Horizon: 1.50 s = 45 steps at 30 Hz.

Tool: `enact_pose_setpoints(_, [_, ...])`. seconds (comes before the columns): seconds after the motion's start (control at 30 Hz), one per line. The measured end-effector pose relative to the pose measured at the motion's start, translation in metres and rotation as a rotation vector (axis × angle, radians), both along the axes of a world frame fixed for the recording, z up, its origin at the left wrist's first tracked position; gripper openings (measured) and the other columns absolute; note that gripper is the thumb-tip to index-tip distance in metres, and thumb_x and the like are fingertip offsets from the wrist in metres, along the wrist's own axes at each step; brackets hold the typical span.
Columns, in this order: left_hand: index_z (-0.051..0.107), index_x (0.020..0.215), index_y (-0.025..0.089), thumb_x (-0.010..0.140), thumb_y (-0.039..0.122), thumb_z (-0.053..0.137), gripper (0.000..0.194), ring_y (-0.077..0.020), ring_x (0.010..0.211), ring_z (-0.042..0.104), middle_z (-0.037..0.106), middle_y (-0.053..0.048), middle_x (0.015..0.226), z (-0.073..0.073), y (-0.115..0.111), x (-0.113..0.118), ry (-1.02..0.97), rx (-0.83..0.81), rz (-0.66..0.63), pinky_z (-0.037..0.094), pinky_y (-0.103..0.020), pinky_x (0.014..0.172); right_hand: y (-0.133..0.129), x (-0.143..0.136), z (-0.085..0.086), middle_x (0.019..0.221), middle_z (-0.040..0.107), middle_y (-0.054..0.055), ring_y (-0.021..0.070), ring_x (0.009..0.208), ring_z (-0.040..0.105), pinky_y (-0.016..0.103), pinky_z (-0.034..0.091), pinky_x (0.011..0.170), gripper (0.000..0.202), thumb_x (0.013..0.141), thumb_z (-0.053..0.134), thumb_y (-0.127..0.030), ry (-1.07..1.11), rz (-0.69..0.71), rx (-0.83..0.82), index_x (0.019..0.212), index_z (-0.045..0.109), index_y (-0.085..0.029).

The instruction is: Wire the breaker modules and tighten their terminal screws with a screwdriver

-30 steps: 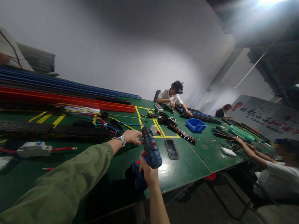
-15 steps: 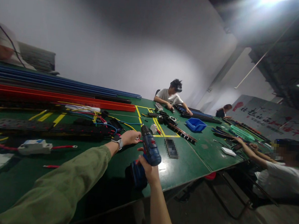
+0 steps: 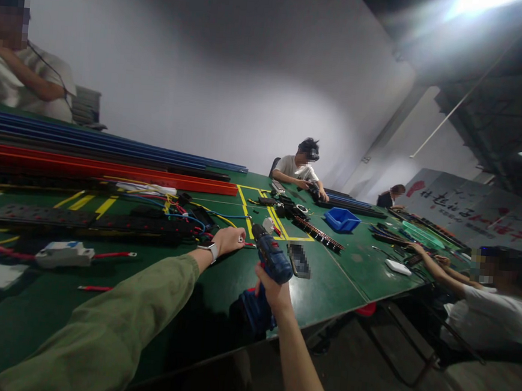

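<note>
My right hand (image 3: 272,285) is wrapped round the handle of a blue and black cordless drill (image 3: 273,257), whose chuck points away from me and slightly left. Its battery base hangs low near the table's front edge. My left hand (image 3: 229,240), with a watch (image 3: 209,250) on the wrist, has its fingers closed near a short red wire (image 3: 248,245); what it pinches is too small to make out. Left of it lies a black power strip (image 3: 91,221) with coloured wires. A phone (image 3: 299,260) rests on the green table (image 3: 326,291) just beyond the drill.
Red rails (image 3: 163,179) and blue rails (image 3: 111,145) lie at the back left. A grey-white breaker (image 3: 65,255) is at the left. A blue bin (image 3: 341,219) stands beyond a copper-coloured strip (image 3: 316,233). Several people sit around the table.
The drill and my right hand have moved right and slightly down, away from my left hand. At the far left, more of a seated person has come into view.
</note>
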State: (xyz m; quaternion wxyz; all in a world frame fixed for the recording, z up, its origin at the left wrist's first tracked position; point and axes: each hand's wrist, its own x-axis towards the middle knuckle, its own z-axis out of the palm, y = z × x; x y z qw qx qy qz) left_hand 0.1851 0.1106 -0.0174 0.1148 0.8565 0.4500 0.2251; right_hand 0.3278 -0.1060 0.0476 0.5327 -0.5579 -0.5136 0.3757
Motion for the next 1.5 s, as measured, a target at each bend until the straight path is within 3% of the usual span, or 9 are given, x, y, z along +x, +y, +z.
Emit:
enact_pose_setpoints(0.13, [0.07, 0.103, 0.026, 0.083, 0.045, 0.065, 0.028, -0.0249, 0.09, 0.069, 0.075, -0.008, 0.095, -0.002, 0.001, 0.002, -0.009, 0.004, 0.031, 0.046, -0.03, 0.076, -0.005, 0.007, 0.012, 0.044, 0.054, -0.004, 0.0152, 0.037, 0.051, 0.027, 0.038, 0.044, 0.021, 0.079, 0.07, -0.039, 0.01, -0.063, -0.044, 0.08, 0.064, -0.019])
enact_pose_setpoints(0.37, [0.071, 0.105, 0.024, 0.082, 0.045, 0.069, 0.032, -0.0232, 0.095, 0.07, 0.076, -0.008, 0.097, -0.002, 0.007, 0.002, 0.008, -0.02, 0.0, 0.048, -0.027, 0.079, -0.002, 0.018, 0.023, 0.047, 0.052, -0.006, 0.0143, 0.033, 0.051, 0.025, 0.037, 0.037, 0.018, 0.07, 0.069, -0.026, -0.009, -0.028, -0.19, 0.084, 0.061, -0.018])
enact_pose_setpoints(0.8, [0.072, 0.111, 0.026, 0.085, 0.041, 0.065, 0.031, -0.0229, 0.096, 0.071, 0.076, -0.008, 0.101, -0.009, -0.002, 0.003, 0.035, 0.04, 0.013, 0.048, -0.028, 0.082, 0.004, 0.019, 0.018, 0.048, 0.049, -0.008, 0.0147, 0.033, 0.05, 0.024, 0.036, 0.034, 0.023, 0.068, 0.064, -0.024, -0.049, 0.01, -0.243, 0.089, 0.057, -0.017])
enact_pose_setpoints(1.0, [0.073, 0.111, 0.027, 0.085, 0.04, 0.064, 0.03, -0.0222, 0.096, 0.07, 0.076, -0.007, 0.102, -0.007, -0.003, 0.002, 0.042, 0.04, 0.005, 0.049, -0.028, 0.083, 0.007, 0.016, 0.019, 0.056, 0.055, -0.006, 0.0142, 0.033, 0.052, 0.024, 0.037, 0.034, 0.026, 0.067, 0.062, -0.021, -0.064, 0.023, -0.235, 0.093, 0.058, -0.017])
enact_pose_setpoints(1.5, [0.074, 0.11, 0.027, 0.084, 0.04, 0.064, 0.031, -0.0228, 0.097, 0.069, 0.076, -0.008, 0.101, -0.006, -0.001, 0.002, 0.06, 0.039, -0.02, 0.048, -0.028, 0.082, 0.004, 0.015, 0.017, 0.052, 0.05, -0.007, 0.0117, 0.034, 0.049, 0.022, 0.035, 0.035, 0.016, 0.066, 0.061, -0.022, -0.06, 0.009, -0.247, 0.081, 0.056, -0.018])
